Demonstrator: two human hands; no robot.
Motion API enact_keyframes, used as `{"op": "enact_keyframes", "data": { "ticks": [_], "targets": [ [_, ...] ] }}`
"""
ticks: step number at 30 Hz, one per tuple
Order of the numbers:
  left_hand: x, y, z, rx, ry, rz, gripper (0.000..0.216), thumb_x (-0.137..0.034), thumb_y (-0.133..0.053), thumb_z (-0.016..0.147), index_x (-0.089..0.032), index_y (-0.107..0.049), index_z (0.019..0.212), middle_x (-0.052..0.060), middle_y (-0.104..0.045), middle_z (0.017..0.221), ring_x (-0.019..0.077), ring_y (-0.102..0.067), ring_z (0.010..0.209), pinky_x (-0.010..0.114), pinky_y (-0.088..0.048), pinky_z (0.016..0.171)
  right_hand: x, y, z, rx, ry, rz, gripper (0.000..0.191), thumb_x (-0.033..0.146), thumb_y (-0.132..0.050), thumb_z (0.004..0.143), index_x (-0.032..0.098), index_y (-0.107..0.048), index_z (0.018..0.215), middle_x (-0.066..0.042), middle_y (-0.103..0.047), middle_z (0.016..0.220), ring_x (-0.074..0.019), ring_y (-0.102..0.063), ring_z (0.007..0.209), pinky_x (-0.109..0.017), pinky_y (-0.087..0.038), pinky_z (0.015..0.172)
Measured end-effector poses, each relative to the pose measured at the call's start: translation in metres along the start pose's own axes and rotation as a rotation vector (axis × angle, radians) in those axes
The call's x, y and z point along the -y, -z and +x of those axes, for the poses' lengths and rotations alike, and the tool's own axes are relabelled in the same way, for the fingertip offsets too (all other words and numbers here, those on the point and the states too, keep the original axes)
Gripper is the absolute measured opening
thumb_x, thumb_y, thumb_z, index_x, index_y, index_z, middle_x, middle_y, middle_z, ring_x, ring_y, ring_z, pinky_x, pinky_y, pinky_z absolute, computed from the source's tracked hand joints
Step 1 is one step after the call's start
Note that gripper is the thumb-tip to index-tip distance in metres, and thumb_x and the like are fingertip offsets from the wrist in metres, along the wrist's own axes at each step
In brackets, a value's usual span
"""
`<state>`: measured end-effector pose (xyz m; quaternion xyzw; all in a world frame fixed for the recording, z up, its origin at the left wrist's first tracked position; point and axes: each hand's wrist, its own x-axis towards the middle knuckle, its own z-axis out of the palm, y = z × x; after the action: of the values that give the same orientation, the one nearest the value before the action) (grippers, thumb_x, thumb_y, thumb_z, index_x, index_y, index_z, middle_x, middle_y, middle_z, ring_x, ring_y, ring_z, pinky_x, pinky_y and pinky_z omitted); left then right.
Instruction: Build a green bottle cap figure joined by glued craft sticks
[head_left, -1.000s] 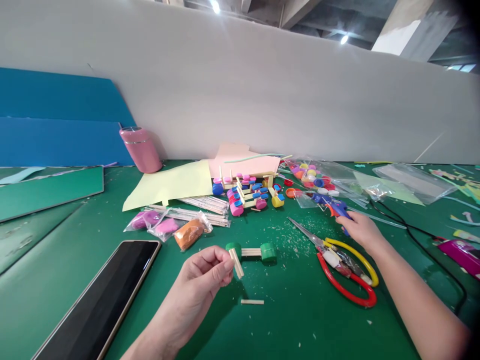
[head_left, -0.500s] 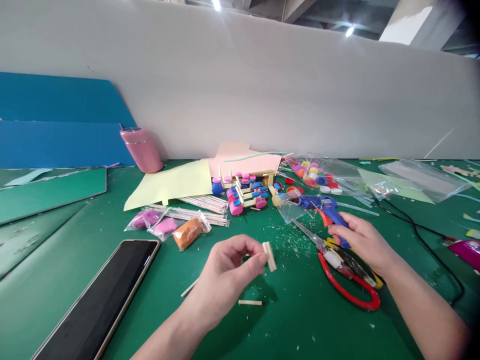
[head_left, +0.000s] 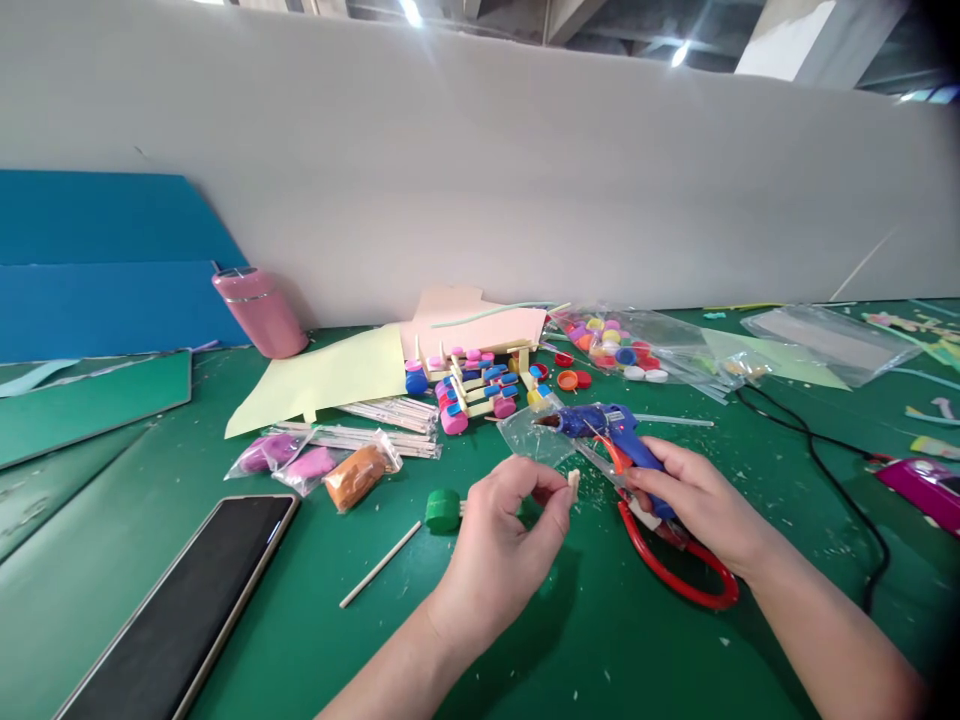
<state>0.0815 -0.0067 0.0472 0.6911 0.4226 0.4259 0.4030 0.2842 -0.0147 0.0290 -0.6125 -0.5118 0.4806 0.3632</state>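
My left hand pinches a short pale wooden stick piece between thumb and fingertips, above the green table. My right hand is wrapped round the grip of a blue glue gun with an orange trigger; its nozzle points left, a little above and beyond the stick piece. Under the glue gun lie red-handled scissors, partly hidden by it and by my right hand. Just left of my left hand sits a green bottle cap, and a thin wooden stick lies in front of it.
Assembled pieces of sticks and coloured caps stand at the back, beside a bag of caps. Bagged clay, a phone and a pink tumbler are on the left. A black cord runs along the right.
My right hand has lifted the glue gun off the scissors' side and brought it left. My left hand has moved right with the stick piece, uncovering the green cap. The view has shifted slightly.
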Motion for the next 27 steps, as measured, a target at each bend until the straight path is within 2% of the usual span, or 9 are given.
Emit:
{"op": "enact_keyframes", "data": {
  "ticks": [4,8,15,19,23,27],
  "targets": [
    [0.002,-0.002,0.001,-0.013,-0.007,0.008,0.015,-0.024,-0.056,0.077,-0.019,-0.059,0.064,0.002,-0.059,0.062,0.0153,-0.052,0.06,0.025,-0.039,0.058,0.002,0.002,0.002,-0.011,0.035,0.084,0.013,0.031,-0.053,0.081,0.018,-0.052,0.078,0.006,-0.049,0.054,-0.0081,-0.045,0.043,-0.018,-0.034,0.041],
    [0.006,-0.003,0.004,-0.008,0.024,0.01,0.016,-0.027,-0.055,0.078,-0.018,-0.059,0.065,0.002,-0.059,0.061,0.0146,-0.05,0.058,0.025,-0.038,0.056,0.004,0.008,0.005,-0.115,0.075,0.16,0.014,0.031,-0.057,0.079,0.018,-0.053,0.076,0.005,-0.05,0.055,-0.008,-0.046,0.047,-0.017,-0.039,0.044],
    [0.013,-0.003,0.024,0.159,0.14,0.019,0.02,-0.027,-0.053,0.076,-0.016,-0.058,0.06,0.0,-0.057,0.059,0.0129,-0.048,0.056,0.023,-0.037,0.053,0.011,0.017,0.004,-0.268,0.052,0.398,0.02,0.036,-0.065,0.071,0.018,-0.058,0.078,0.002,-0.055,0.067,-0.009,-0.053,0.055,-0.017,-0.047,0.048],
    [0.007,0.004,0.025,0.177,0.176,0.051,0.021,-0.026,-0.053,0.074,-0.016,-0.056,0.057,0.0,-0.056,0.058,0.0128,-0.047,0.057,0.024,-0.036,0.054,0.011,0.015,0.004,-0.251,0.066,0.483,0.019,0.034,-0.066,0.072,0.019,-0.06,0.082,0.002,-0.056,0.074,-0.0086,-0.054,0.058,-0.016,-0.049,0.052],
    [-0.004,0.024,0.017,0.184,0.226,0.077,0.019,-0.026,-0.055,0.075,-0.016,-0.056,0.058,-0.001,-0.057,0.059,0.0127,-0.047,0.058,0.024,-0.036,0.056,0.009,0.013,0.003,-0.173,0.132,0.468,0.019,0.032,-0.063,0.077,0.022,-0.058,0.092,0.002,-0.057,0.075,-0.0089,-0.055,0.061,-0.015,-0.048,0.051],
    [-0.006,0.05,0.002,0.024,0.284,-0.068,0.02,-0.034,-0.057,0.077,-0.018,-0.059,0.065,-0.002,-0.057,0.062,0.0117,-0.048,0.061,0.022,-0.036,0.057,0.007,0.01,0.0,-0.085,0.212,0.448,0.025,0.027,-0.061,0.08,0.025,-0.051,0.102,0.003,-0.055,0.07,-0.0102,-0.053,0.062,-0.017,-0.047,0.051]
  ]
}}
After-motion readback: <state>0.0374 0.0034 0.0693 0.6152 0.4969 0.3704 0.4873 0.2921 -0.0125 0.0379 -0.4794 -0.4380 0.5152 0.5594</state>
